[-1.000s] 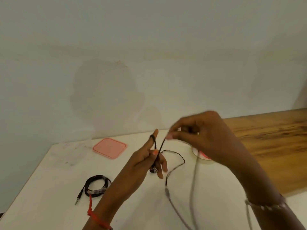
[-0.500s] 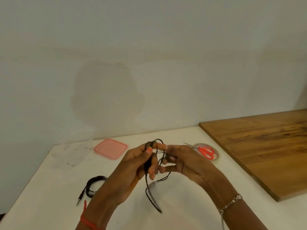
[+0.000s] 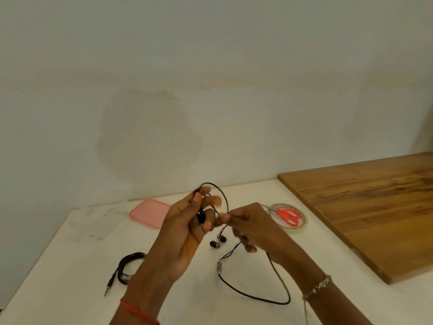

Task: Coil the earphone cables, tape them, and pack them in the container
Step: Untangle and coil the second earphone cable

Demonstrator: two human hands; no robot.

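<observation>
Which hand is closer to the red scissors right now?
Right. The right hand sits just left of the scissors; the left hand is farther left, beyond the right one.

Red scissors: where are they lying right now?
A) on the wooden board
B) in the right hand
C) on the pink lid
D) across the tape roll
D: the red scissors lie across the top of the clear tape roll, which sits on the white table beside the wooden board's edge.

Wooden board (image 3: 375,219) on white table (image 3: 70,289)
</observation>
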